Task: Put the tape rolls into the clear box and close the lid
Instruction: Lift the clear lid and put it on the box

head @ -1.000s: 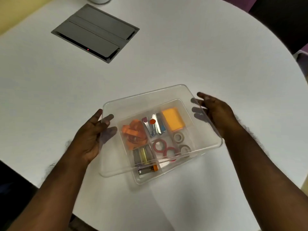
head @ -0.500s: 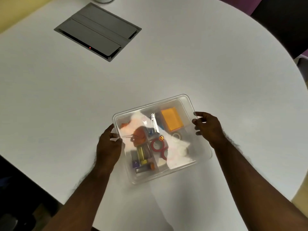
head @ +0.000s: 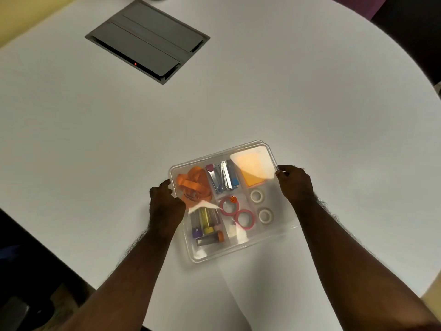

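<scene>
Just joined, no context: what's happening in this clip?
A person is closing a clear box on a white table. The left hand presses on the left edge of the lid, and the right hand holds its right edge. The lid sits on the box. Inside, two pink tape rolls and two white tape rolls lie in compartments beside other stationery. Whether the lid is fully latched isn't clear.

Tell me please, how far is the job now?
Done: pink tape rolls and white tape rolls lie inside the clear box. In hand: left hand and right hand press the lid at its edges. Left: confirming it seats fully.
</scene>
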### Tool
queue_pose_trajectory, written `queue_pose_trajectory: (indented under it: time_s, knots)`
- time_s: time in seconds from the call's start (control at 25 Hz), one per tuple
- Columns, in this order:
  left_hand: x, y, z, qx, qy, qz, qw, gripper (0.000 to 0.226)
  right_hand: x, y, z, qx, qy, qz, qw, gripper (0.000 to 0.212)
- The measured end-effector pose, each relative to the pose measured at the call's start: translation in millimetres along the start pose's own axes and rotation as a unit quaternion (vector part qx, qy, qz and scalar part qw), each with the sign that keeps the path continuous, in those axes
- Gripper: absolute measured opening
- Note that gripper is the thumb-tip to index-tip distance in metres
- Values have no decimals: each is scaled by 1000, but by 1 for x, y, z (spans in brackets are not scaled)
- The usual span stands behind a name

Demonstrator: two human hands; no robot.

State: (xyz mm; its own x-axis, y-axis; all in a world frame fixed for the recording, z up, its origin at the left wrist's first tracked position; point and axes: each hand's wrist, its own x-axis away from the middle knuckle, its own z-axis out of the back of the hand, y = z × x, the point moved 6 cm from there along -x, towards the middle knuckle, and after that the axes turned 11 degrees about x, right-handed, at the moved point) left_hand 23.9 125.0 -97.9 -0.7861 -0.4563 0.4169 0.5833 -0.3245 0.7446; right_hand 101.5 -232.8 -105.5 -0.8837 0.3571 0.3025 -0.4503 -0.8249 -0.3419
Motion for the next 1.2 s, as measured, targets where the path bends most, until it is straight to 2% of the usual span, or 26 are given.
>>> queue_pose_trajectory:
  time_s: [0.2,0.36,0.48,0.68,0.92,1.2]
  knots:
    - [-6,-6,-3,12,-10,26,1000,62,-7,-6,-3,7,-3,26,1000,31]
    - [-12,-3,-3,52,-20,3,998,52,-12,-12,-3,11,-23,48,999,32]
    - [-17,-7,-2,65,-33,12,997,52,-13,-12,-3,-15,-29,27,999,30]
    - [-20,-20,-3,157,-68,94,981,57,-23,-20,-12,-115,-136,-6,984,24]
    - [-24,-30,-5,207,-74,118,968,62,-60,-64,-5,-123,-127,41,983,40]
    - [-25,-32,-5,196,-62,98,974,62,-83,-65,-22,-139,-139,-35,980,52]
